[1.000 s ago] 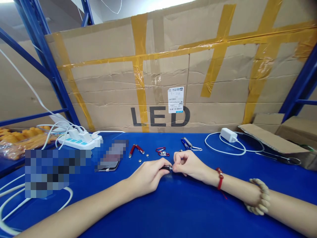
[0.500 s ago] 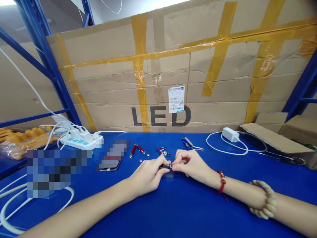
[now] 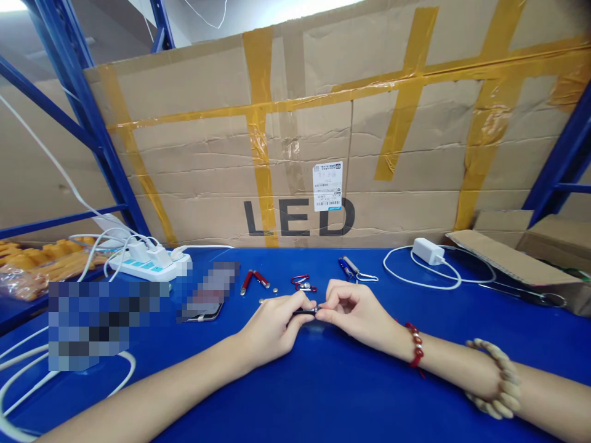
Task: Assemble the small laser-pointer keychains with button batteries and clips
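My left hand [image 3: 272, 323] and my right hand [image 3: 353, 309] meet over the blue table [image 3: 323, 381]. Both pinch a small black pen-like tube [image 3: 302, 312] held level between them; the left grips its body, the right fingertips close on its right end. Just beyond the hands lie two red tube halves [image 3: 253, 280], a few small button cells [image 3: 275, 288], a red clip with a metal part [image 3: 302, 282] and a blue and silver tube pair [image 3: 348, 266].
A large taped cardboard box marked LED [image 3: 300, 154] stands behind. A white power strip [image 3: 148, 261] with cables sits at the left, a phone [image 3: 203, 307] near it, a white charger [image 3: 427, 250] with cord at the right, cardboard boxes [image 3: 530, 258] far right.
Both hands have shifted slightly left and away with the black tube still pinched between them; the right fingers have turned a little on its end.
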### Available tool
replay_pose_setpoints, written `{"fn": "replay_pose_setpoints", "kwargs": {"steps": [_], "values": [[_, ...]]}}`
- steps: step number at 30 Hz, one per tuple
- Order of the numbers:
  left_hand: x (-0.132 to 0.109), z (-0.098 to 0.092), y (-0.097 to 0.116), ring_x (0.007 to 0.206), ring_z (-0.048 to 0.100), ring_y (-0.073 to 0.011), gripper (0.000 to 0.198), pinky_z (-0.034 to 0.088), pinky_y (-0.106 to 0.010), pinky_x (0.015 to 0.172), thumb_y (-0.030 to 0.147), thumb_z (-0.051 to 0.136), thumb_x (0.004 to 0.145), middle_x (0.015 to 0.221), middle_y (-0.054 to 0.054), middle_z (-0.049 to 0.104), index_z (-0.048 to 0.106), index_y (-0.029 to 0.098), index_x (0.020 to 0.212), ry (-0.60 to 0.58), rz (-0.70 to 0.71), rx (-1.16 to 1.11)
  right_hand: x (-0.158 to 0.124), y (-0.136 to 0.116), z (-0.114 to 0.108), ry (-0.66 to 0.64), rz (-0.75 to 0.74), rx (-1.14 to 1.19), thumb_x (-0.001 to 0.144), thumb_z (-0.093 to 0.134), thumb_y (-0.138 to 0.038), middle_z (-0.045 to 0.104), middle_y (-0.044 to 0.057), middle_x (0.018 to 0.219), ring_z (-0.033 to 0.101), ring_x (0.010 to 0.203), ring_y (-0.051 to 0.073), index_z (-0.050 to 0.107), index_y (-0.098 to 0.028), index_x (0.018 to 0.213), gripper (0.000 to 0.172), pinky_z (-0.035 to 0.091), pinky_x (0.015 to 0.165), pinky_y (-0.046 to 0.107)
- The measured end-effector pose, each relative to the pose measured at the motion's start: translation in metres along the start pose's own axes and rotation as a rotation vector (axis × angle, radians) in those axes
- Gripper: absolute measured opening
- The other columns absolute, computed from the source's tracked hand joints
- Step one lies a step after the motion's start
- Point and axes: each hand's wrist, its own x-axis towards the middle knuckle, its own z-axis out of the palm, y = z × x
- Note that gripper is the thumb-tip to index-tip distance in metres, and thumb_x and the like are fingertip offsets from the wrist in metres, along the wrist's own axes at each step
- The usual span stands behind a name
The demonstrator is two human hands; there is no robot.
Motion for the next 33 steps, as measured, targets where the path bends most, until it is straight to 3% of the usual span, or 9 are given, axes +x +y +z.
{"fn": "replay_pose_setpoints", "kwargs": {"steps": [10, 14, 17, 21, 27, 33], "values": [[-0.001, 0.0, 0.002, 0.071, 0.061, -0.014, 0.009, 0.045, -0.022, 0.064, 0.014, 0.044, 0.084, 0.08, -0.002, 0.064, 0.049, 0.019, 0.078, 0.035, 0.028, 0.072, 0.0, 0.0, 0.001, -0.01, 0.026, -0.028, 0.069, 0.062, -0.043, 0.045, -0.003, 0.056, 0.039, 0.047, 0.007, 0.044, -0.017, 0.05, 0.037, 0.031, 0.044, 0.021], [0.0, 0.001, 0.004, 0.062, 0.06, -0.0127, 0.012, 0.044, -0.021, 0.059, 0.016, 0.044, 0.086, 0.07, -0.001, 0.062, 0.049, 0.018, 0.075, -0.021, 0.181, 0.184, -0.001, -0.004, 0.001, -0.144, 0.042, -0.071, 0.082, 0.043, -0.049, 0.047, 0.0, 0.054, 0.043, 0.042, 0.006, 0.048, -0.014, 0.043, 0.053, 0.034, 0.041, 0.019], [0.001, 0.003, 0.009, 0.064, 0.06, -0.0123, 0.012, 0.044, -0.021, 0.061, 0.017, 0.042, 0.088, 0.072, -0.001, 0.064, 0.05, 0.017, 0.078, -0.069, 0.267, 0.208, 0.0, -0.004, 0.002, -0.204, 0.067, -0.054, 0.083, 0.038, -0.053, 0.048, 0.0, 0.057, 0.043, 0.04, 0.005, 0.05, -0.013, 0.042, 0.059, 0.033, 0.037, 0.018], [0.003, 0.004, 0.014, 0.074, 0.062, -0.0136, 0.009, 0.045, -0.021, 0.067, 0.019, 0.044, 0.087, 0.083, -0.001, 0.066, 0.053, 0.019, 0.087, -0.064, 0.181, 0.171, 0.001, -0.001, 0.003, -0.146, 0.073, -0.107, 0.082, 0.039, -0.057, 0.047, 0.0, 0.054, 0.044, 0.044, 0.006, 0.048, -0.014, 0.041, 0.059, 0.036, 0.043, 0.019], [0.006, 0.003, 0.011, 0.081, 0.062, -0.0148, 0.016, 0.046, -0.023, 0.071, 0.02, 0.043, 0.087, 0.093, 0.002, 0.066, 0.054, 0.025, 0.098, -0.012, -0.133, 0.101, 0.002, 0.002, 0.003, -0.086, 0.155, -0.198, 0.087, 0.034, -0.048, 0.054, -0.001, 0.058, 0.044, 0.036, 0.004, 0.057, -0.014, 0.056, 0.052, 0.039, 0.047, 0.02], [0.008, 0.002, 0.009, 0.084, 0.06, -0.0152, 0.017, 0.044, -0.025, 0.073, 0.021, 0.042, 0.087, 0.094, 0.004, 0.064, 0.052, 0.027, 0.099, 0.047, -0.217, 0.106, 0.005, 0.005, 0.002, -0.063, 0.186, -0.051, 0.087, 0.033, -0.046, 0.057, 0.0, 0.062, 0.044, 0.033, 0.005, 0.058, -0.014, 0.066, 0.046, 0.036, 0.039, 0.019]]}}
